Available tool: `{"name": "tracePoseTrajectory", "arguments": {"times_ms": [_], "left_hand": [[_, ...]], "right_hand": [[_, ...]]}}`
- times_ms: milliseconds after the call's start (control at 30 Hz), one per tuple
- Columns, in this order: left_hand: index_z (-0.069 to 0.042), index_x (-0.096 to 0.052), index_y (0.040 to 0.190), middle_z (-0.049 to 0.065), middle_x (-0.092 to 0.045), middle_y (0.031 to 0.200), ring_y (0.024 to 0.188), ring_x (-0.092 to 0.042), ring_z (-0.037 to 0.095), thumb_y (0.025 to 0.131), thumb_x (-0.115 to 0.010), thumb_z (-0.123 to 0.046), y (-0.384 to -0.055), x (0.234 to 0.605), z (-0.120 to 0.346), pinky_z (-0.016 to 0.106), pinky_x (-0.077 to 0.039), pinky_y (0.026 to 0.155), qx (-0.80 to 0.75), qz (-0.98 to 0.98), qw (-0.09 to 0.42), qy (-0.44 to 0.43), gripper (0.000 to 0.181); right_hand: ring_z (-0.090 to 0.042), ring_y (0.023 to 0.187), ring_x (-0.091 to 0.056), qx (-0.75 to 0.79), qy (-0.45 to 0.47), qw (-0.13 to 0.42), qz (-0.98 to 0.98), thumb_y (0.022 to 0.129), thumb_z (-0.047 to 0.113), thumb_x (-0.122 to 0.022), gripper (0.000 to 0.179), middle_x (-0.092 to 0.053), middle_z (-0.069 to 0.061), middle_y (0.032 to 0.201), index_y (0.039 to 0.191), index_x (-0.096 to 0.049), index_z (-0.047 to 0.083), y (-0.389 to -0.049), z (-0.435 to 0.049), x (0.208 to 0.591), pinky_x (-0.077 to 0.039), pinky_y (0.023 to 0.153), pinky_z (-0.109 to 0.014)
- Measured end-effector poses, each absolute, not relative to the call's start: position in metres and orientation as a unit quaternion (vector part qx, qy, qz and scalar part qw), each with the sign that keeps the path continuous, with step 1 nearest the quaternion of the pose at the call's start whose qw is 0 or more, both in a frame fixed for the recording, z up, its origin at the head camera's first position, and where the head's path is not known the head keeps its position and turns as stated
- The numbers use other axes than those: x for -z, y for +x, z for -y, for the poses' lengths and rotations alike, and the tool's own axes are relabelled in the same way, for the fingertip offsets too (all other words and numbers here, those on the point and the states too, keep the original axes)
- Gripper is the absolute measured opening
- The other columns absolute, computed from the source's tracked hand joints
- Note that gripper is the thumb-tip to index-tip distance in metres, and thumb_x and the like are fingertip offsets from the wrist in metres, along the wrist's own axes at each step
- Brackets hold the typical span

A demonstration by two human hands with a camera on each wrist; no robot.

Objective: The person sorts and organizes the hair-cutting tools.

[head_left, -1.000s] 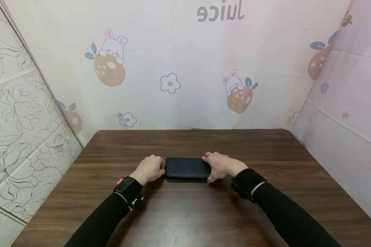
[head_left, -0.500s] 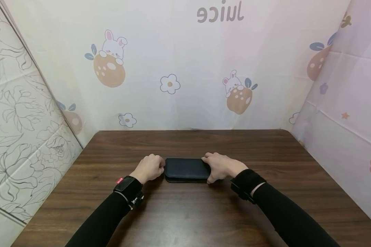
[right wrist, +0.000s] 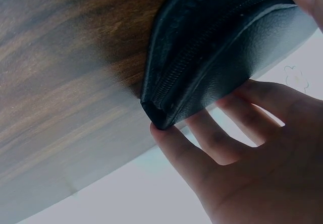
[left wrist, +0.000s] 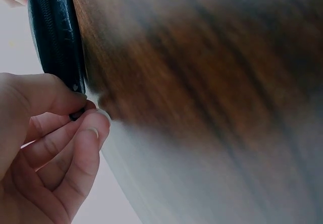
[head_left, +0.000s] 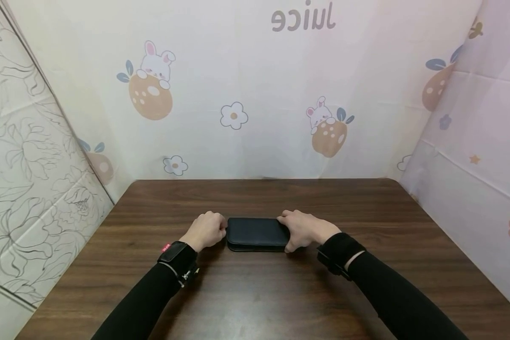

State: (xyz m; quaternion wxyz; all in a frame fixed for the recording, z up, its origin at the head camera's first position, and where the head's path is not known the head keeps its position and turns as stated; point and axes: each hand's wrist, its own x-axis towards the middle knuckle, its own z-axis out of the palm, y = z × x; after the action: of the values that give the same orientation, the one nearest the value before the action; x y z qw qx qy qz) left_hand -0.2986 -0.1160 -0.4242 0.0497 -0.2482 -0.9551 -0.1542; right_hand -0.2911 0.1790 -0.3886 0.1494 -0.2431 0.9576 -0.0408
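A black zip case [head_left: 257,231], leathery and oblong, lies flat in the middle of the wooden table. At its left end my left hand [head_left: 204,231] pinches a small dark zipper pull [left wrist: 75,116] between thumb and curled fingers, seen closely in the left wrist view. My right hand [head_left: 302,229] grips the opposite end, fingers along the far side and thumb at the near corner. In the right wrist view the zipper teeth [right wrist: 176,65] run along the case's edge, and the fingertips press against its side. What the case holds is hidden.
The brown wooden table [head_left: 255,288] reaches back to a pale printed curtain [head_left: 272,137] with rabbits and flowers. Further patterned sheets hang at the left [head_left: 34,141] and the right [head_left: 476,156]. Black bands sit on both wrists.
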Motion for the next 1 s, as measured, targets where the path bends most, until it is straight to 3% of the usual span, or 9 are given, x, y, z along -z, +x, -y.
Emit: {"name": "tracePoseTrajectory", "arguments": {"times_ms": [300, 700, 1000], "left_hand": [[-0.02, -0.028, 0.06, -0.008, -0.017, 0.059, 0.055, -0.019, 0.011, 0.084, -0.06, 0.005, -0.303, 0.427, 0.115, 0.029, -0.018, 0.056, 0.148, 0.954, 0.061, -0.255, 0.048], [-0.018, -0.04, 0.057, -0.006, -0.028, 0.056, 0.054, -0.03, 0.013, 0.088, -0.062, 0.003, -0.304, 0.422, 0.111, 0.03, -0.025, 0.055, 0.14, 0.961, 0.048, -0.234, 0.044], [-0.019, -0.027, 0.061, -0.006, -0.016, 0.059, 0.054, -0.015, 0.011, 0.088, -0.062, 0.003, -0.309, 0.427, 0.114, 0.029, -0.017, 0.056, 0.147, 0.959, 0.061, -0.235, 0.049]], "right_hand": [[-0.035, 0.129, -0.048, 0.045, -0.245, 0.147, -0.957, 0.079, 0.032, -0.089, 0.089, -0.048, -0.012, 0.145, 0.151, -0.046, 0.004, -0.291, -0.18, 0.39, -0.047, 0.099, -0.047], [-0.035, 0.128, -0.048, 0.045, -0.243, 0.148, -0.958, 0.078, 0.032, -0.089, 0.089, -0.048, -0.012, 0.145, 0.151, -0.046, 0.004, -0.291, -0.18, 0.391, -0.047, 0.098, -0.047], [-0.037, 0.132, -0.047, 0.045, -0.252, 0.143, -0.956, 0.079, 0.033, -0.089, 0.089, -0.048, -0.012, 0.145, 0.151, -0.046, 0.004, -0.292, -0.181, 0.391, -0.046, 0.101, -0.05]]}}
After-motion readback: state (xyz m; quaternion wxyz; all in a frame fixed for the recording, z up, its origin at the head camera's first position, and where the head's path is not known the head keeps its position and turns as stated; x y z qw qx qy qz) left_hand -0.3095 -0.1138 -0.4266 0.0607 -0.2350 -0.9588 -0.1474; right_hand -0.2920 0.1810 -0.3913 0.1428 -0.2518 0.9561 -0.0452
